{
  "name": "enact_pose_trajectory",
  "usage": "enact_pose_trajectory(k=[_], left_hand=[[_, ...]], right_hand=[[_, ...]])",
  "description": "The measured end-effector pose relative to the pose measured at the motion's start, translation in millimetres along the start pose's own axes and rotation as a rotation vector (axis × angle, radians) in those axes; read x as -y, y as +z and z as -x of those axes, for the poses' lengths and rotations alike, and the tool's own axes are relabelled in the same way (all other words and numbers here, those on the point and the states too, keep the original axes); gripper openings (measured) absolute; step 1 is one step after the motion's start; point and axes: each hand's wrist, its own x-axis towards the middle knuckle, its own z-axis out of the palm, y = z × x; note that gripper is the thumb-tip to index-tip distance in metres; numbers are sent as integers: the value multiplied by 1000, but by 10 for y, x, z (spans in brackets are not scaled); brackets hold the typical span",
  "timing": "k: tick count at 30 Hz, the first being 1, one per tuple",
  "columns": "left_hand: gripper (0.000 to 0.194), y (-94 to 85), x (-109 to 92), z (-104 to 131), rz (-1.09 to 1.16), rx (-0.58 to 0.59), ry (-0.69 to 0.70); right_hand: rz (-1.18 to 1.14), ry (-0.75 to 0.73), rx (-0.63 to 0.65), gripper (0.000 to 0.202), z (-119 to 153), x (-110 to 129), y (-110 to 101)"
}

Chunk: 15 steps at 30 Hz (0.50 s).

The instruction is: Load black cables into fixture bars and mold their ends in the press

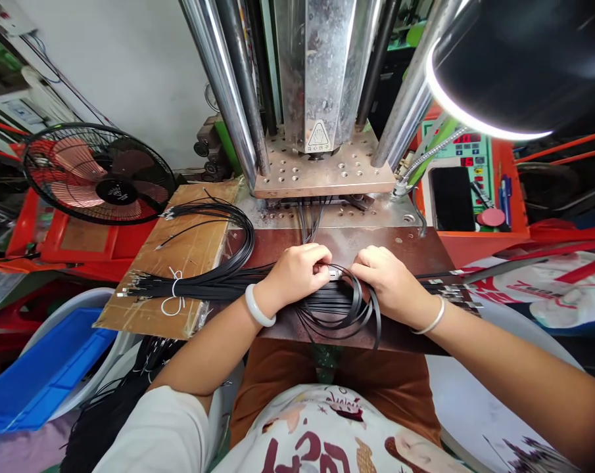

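Note:
My left hand [300,270] is closed, fingers curled, above a flat bundle of black cables [327,302] at the table's front. Close to its fingertips is a small pale metallic piece [334,273], possibly a connector. My right hand [386,281] is curled over looped black cables [359,295] that hang toward the front edge. Its fingertips are partly hidden, but the loops pass under them. On the left, a white tie [177,288] wraps a thick cable bundle with metal ends. Behind my hands, several thin cables [308,220] run under the press plate [327,177].
A metal press [321,79] with thick columns stands ahead, bearing a hand-warning sign. A lamp [514,66] overhangs the right. More cables lie on a cardboard sheet [179,243]. A fan [100,174] and a blue tray [45,374] are left; a phone [452,197] lies right.

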Motion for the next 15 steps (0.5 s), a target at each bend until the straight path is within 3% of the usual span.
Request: enact_pose_trajectory(k=[3,5,7,10,12,15], left_hand=[[17,16,-4,-3,-98,79,28],[18,5,-9,-1,-189,108,12],[18,-18,-5,2,-178,42,-35],[20,-34,25,0,91,-71,-74],[20,-8,49,-8,239,-24,-49],[18,75,71,-24,224,61,1]], right_hand=[[-3,-19,-10,22,-30,15,19],[-23,17,11,15,12,-27,-83],[-149,75,107,4,111,-127,-269],[-444,154,308,7,311,-326,-561],[-487,179,275,9,422,-413,-663],[-333,134,129,5,507,-424,-650]])
